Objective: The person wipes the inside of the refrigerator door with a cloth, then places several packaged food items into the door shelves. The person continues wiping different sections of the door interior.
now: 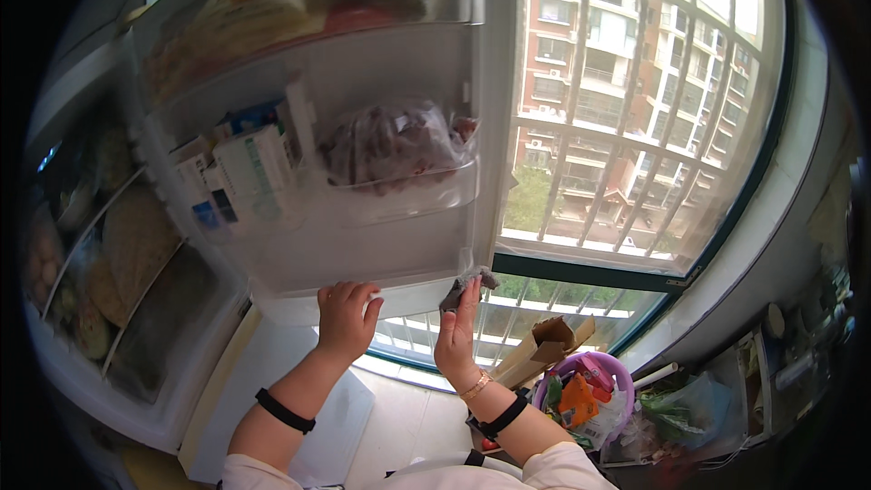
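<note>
My right hand [460, 337] has a grey cloth [454, 294] at its fingers, at the lower right corner of an open refrigerator door [354, 255]. A bracelet circles that wrist. In front of the door's bottom edge is my left hand [347, 320], its fingers loosely curled and its thumb apart, with nothing seen in it. Whether it touches the door cannot be told. A clear door bin [408, 199] holds a plastic bag of dark food [391, 143]. Small boxes [252, 160] stand to its left, and packaged food [272, 17] fills the bin above.
The refrigerator's shelves with bagged food [139, 245] are at left. A barred window [612, 116] stands to the right of the door. Below it are a cardboard box [544, 347], a purple bin [626, 388] full of wrappers, and a plastic bag with greens [687, 408].
</note>
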`<state>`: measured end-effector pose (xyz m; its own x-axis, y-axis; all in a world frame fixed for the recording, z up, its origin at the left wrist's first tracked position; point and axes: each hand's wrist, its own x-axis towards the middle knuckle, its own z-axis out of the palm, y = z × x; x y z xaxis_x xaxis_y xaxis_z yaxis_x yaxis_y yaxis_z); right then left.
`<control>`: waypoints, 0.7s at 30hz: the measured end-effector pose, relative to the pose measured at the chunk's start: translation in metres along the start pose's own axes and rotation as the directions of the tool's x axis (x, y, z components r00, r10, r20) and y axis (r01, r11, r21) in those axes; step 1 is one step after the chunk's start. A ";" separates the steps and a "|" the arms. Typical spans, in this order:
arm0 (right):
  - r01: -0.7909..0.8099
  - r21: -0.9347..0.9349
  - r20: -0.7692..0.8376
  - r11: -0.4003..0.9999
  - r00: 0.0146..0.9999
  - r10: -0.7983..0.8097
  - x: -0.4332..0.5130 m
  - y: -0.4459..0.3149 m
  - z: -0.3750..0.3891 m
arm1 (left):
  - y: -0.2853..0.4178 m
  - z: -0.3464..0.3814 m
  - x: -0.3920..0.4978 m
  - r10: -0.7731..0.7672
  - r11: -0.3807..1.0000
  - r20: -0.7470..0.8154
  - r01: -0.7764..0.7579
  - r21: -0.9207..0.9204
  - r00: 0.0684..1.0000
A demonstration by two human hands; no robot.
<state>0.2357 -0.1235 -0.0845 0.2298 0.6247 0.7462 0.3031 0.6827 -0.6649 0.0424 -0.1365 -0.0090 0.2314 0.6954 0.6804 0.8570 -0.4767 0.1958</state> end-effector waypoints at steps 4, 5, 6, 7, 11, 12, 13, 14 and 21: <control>-0.060 0.009 0.017 0.998 0.998 0.060 0.036 0.027 0.004 | 0.001 0.013 -0.001 -0.052 0.999 -0.043 0.052 -0.003 0.998; -0.095 0.027 0.047 0.995 0.995 0.094 0.039 0.033 0.003 | 0.001 0.015 -0.002 -0.049 0.999 -0.040 0.049 0.013 0.998; -0.076 0.018 -0.025 0.997 0.997 0.076 0.038 0.038 0.005 | 0.001 0.016 -0.001 -0.052 0.998 -0.039 0.053 0.018 0.998; -0.121 0.091 -0.069 0.988 0.989 0.128 0.034 0.043 0.004 | 0.001 0.017 -0.001 -0.076 0.997 -0.033 0.077 0.019 0.997; -0.670 0.008 0.119 0.743 0.738 0.664 -0.020 0.050 0.004 | 0.002 0.018 0.001 -0.051 0.998 -0.060 0.054 0.039 0.997; -0.476 0.055 0.071 0.878 0.879 0.472 -0.034 0.047 0.015 | 0.002 0.018 0.002 -0.058 0.997 -0.047 0.060 0.038 0.997; -0.293 0.082 0.001 0.953 0.956 0.294 -0.045 0.042 0.030 | 0.001 0.017 0.003 -0.042 0.999 -0.058 0.043 0.026 0.997; -0.411 0.174 0.023 0.895 0.910 0.413 -0.047 0.045 0.036 | 0.001 0.016 0.004 -0.046 0.998 -0.043 0.048 0.042 0.998; -0.762 0.647 0.532 -0.030 0.423 0.734 -0.055 0.036 0.021 | 0.001 0.014 0.001 -0.061 0.997 -0.035 0.062 0.035 0.998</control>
<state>0.2150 -0.1255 -0.1499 -0.1725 0.9666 -0.1893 -0.7826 -0.2512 -0.5696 0.0497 -0.1290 -0.0178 0.1626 0.7035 0.6918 0.8854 -0.4134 0.2123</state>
